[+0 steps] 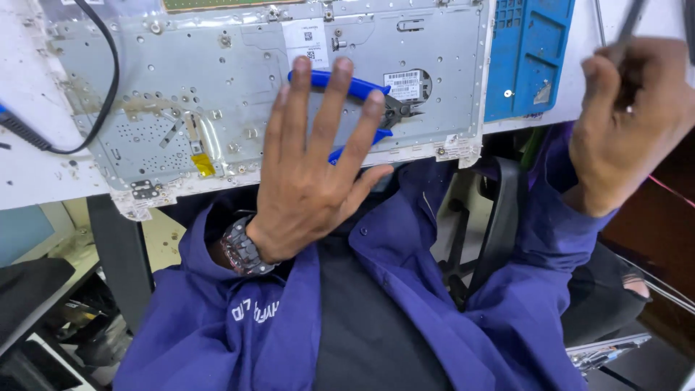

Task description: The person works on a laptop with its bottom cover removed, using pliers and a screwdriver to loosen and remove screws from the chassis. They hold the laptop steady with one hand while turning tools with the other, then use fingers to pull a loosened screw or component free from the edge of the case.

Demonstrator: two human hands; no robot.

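My left hand (311,170), with a dark wristwatch, lies flat with its fingers spread over a grey metal panel (181,80) dotted with screw holes. Blue-handled cutters (376,108) rest on the panel under its fingertips, the dark jaws pointing right; the hand covers them without gripping. Up by the right edge, my right hand (626,123) is closed around a thin dark rod-like tool (628,25) that sticks upward. Its tip is out of view.
A blue sorting tray (528,54) lies right of the panel on the white bench (29,166). A black cable (108,80) loops across the panel's left end. A yellow tab (203,164) and white stickers sit on the panel. A black chair (507,217) is below the bench edge.
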